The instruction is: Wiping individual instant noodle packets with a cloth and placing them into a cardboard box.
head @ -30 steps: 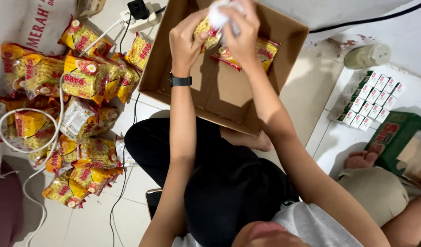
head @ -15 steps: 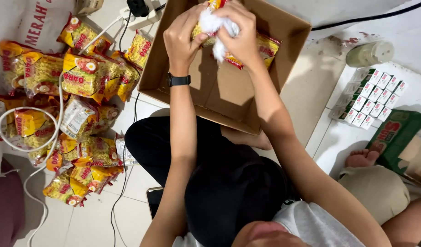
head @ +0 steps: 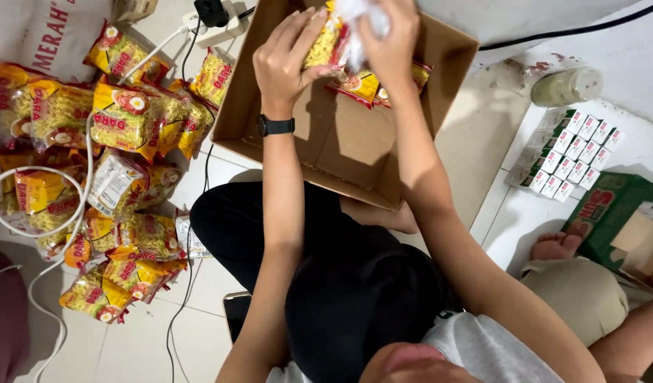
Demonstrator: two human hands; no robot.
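Both hands (head: 340, 53) grasp noodle packet (head: 326, 42) over box (head: 340, 142); top edge crops fingertips.

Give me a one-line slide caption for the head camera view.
Both hands, left hand and right hand, hold yellow noodle packets over an open brown cardboard box.

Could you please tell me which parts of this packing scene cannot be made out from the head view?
- White thing in the right hand: cut off by the top edge and blurred.
- Noodle packet at the left hand: partly covered by both hands.
- Cardboard box: its far wall is out of frame.
- Small white cartons: too small to identify.
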